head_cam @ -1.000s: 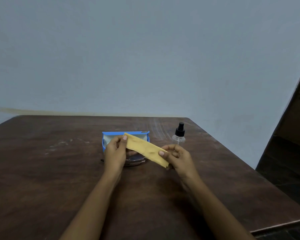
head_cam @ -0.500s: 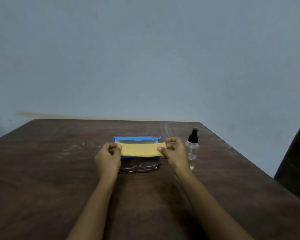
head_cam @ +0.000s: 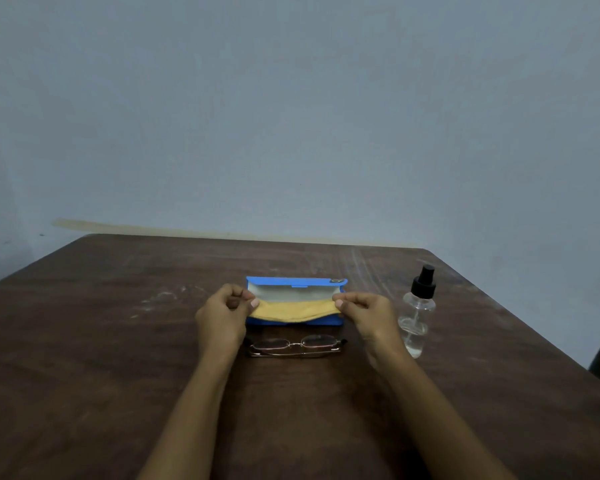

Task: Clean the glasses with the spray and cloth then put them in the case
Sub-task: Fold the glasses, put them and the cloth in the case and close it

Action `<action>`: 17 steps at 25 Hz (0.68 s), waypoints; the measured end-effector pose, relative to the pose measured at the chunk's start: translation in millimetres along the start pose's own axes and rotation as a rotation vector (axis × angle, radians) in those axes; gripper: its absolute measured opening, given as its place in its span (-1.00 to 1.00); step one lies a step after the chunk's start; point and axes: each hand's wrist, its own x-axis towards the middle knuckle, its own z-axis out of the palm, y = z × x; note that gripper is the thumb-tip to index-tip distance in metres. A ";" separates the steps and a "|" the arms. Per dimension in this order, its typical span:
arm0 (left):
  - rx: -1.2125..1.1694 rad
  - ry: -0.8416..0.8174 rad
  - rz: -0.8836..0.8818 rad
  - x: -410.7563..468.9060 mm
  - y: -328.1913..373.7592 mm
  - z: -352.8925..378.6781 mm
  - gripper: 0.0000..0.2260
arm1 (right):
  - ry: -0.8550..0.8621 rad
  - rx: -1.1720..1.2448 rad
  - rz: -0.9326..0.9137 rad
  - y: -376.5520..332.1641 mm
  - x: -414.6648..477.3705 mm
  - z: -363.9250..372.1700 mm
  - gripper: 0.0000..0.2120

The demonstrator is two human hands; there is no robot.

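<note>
Both hands, left hand and right hand, pinch the cloth ends over the open case mid-table; keep it taut, lower flat, clear of glasses.

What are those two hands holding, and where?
The yellow cloth: the left hand pinches its left end, the right hand its right end.

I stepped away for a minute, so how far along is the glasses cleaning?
Done: the blue hard case lies open. In hand: the left hand and right hand pinch the folded yellow cloth over it. Left: the thin-framed glasses lie folded on the brown wooden table, uncased; whether the clear spray bottle was used doesn't show.
</note>
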 end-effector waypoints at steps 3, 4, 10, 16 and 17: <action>-0.039 -0.002 -0.042 3.1 -3.4 0.4 -0.94 | 0.008 -0.027 -0.058 -2.3 0.0 0.1 -0.89; -0.044 -0.003 -0.046 3.3 -3.6 0.1 -0.91 | 0.023 -0.080 -0.081 -1.3 -0.1 0.6 -0.89; 0.095 0.035 0.101 -7.4 8.6 -0.2 -0.79 | 0.007 -0.308 -0.189 -3.9 -3.3 -1.6 -0.81; 0.191 0.045 0.214 -10.9 4.6 4.5 -0.74 | -0.073 -0.477 -0.308 -1.9 -2.9 1.0 -0.71; 0.210 0.047 0.218 -10.5 3.2 5.8 -0.74 | -0.084 -0.500 -0.316 -1.0 -2.7 1.8 -0.70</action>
